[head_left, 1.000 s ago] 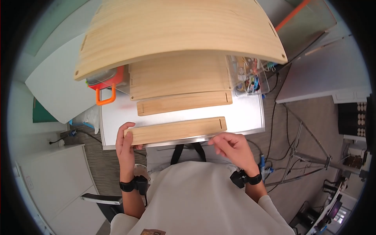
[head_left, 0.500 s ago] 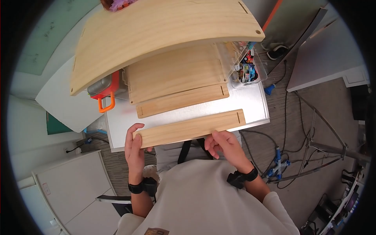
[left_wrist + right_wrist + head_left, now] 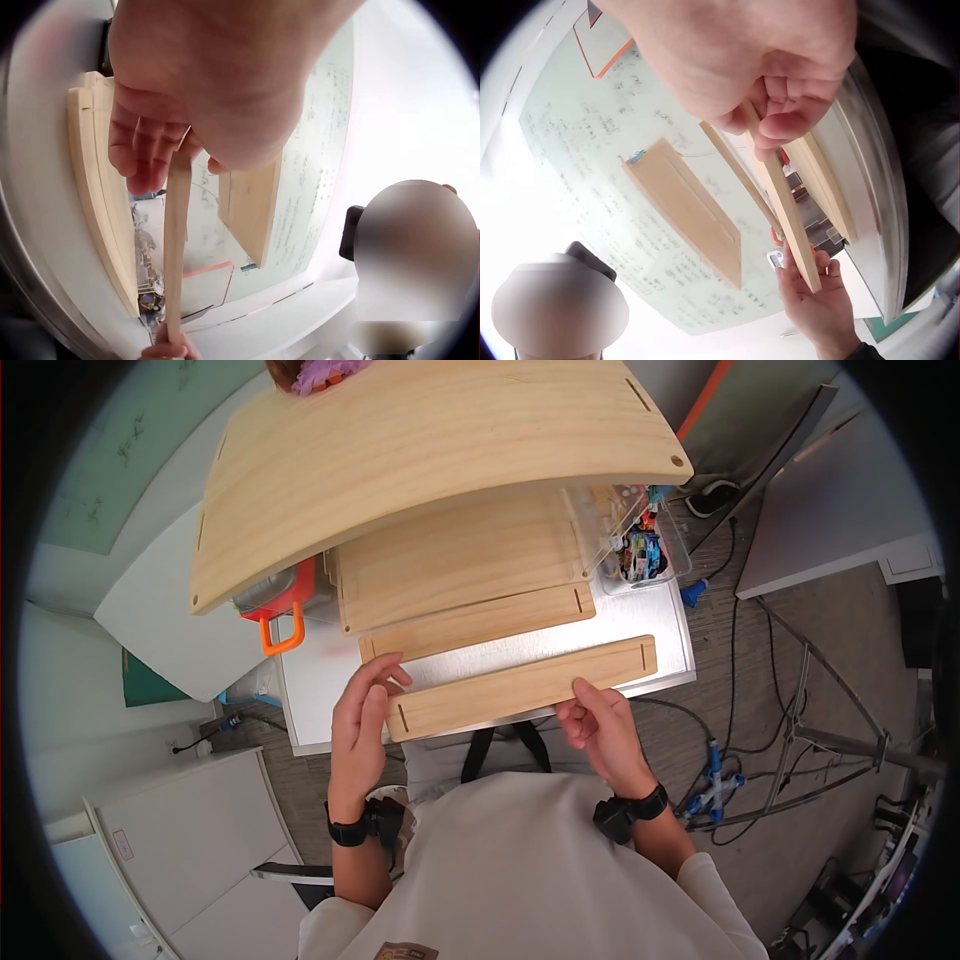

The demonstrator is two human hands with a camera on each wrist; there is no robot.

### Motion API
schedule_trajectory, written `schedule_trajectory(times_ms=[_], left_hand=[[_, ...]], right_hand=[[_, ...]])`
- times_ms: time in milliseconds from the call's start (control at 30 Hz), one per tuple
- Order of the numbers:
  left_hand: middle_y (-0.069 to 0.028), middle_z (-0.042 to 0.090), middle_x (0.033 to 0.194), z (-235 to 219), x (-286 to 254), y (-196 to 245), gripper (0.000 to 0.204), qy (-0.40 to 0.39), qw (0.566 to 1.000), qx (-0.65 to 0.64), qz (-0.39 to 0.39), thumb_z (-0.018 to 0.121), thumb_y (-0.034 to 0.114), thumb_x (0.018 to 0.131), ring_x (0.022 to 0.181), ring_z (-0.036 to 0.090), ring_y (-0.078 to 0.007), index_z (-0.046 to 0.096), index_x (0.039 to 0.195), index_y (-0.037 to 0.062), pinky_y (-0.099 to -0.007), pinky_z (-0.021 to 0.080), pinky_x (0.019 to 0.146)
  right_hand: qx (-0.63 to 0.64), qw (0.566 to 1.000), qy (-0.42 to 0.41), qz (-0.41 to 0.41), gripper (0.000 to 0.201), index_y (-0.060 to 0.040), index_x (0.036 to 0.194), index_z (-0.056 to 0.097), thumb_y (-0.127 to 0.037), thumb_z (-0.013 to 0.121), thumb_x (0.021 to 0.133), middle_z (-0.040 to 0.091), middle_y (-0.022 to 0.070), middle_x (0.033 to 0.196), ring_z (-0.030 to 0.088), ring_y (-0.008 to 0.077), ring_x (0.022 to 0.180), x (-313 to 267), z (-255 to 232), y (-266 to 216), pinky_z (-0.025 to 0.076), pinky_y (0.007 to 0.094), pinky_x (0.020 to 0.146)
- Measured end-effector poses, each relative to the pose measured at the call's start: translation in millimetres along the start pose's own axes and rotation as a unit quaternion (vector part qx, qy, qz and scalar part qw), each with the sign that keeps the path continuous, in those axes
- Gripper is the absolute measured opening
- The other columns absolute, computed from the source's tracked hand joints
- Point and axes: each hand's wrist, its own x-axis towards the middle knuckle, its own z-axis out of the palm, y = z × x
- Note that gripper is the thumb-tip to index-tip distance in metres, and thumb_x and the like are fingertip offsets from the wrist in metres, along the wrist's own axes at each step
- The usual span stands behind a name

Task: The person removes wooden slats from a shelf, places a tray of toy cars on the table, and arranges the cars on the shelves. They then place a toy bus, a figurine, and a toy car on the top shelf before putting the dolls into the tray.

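A long, narrow wooden plank with a dark slot near each end is held over the front edge of the white table. My right hand pinches its near edge right of the middle, thumb on top and fingers beneath. At the plank's left end is my left hand, its fingers loosely bent and spread from the thumb. In the left wrist view the plank runs edge-on from beside these fingers. A second wooden plank lies on the table beyond, partly behind the left fingertips.
A large wooden board overhangs the back of the table, above another wooden panel. At left is a red box with an orange handle. A clear bin of small colourful things stands at right. Cables lie on the floor.
The plank has shifted right. My right hand has come to its near edge and grips it. My left fingers and thumb, earlier around the left end, have loosened, baring that end's slot.
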Motion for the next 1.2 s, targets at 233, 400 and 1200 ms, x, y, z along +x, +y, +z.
schedule_trajectory(times_ms=[233, 400, 1200], left_hand=[[-0.0174, 0.058, 0.144, 21, 72, 28, 0.047, -0.101, 0.992, 0.049, 0.053, 0.052, 0.024, 0.110, 0.125, 0.059, -0.0256, 0.049, 0.152, 0.0020, -0.0377, 0.050, 0.102], [-0.0208, 0.044, 0.158, 76, 136, 28, 0.066, -0.165, 0.984, 0.042, 0.055, 0.058, 0.031, 0.107, 0.138, 0.053, -0.0307, 0.033, 0.160, 0.0007, -0.0382, 0.046, 0.110], [-0.0197, 0.062, 0.139, 118, 233, 10, 0.082, -0.212, 0.976, 0.051, -0.005, 0.081, 0.056, 0.085, 0.121, 0.065, -0.0287, 0.058, 0.140, -0.0016, -0.0353, 0.050, 0.104]], right_hand=[[-0.008, 0.999, 0.026, -0.028, 0.046, -0.0007, 0.081, 0.071, -0.036, 0.060, 0.107, 0.061, 0.0010, 0.065, 0.052, 0.0071, 0.057, -8, -12, -5, 0.037, 0.0225, 0.051], [-0.022, 0.997, 0.044, -0.052, 0.046, -0.0003, 0.080, 0.071, -0.035, 0.060, 0.107, 0.060, 0.0014, 0.064, 0.051, 0.0079, 0.056, -12, -19, -4, 0.037, 0.0230, 0.052], [0.002, 0.995, 0.062, -0.074, 0.040, 0.0004, 0.082, 0.071, -0.029, 0.060, 0.107, 0.071, 0.0089, 0.078, 0.053, 0.0093, 0.056, -13, -42, 2, 0.040, 0.0242, 0.052]])
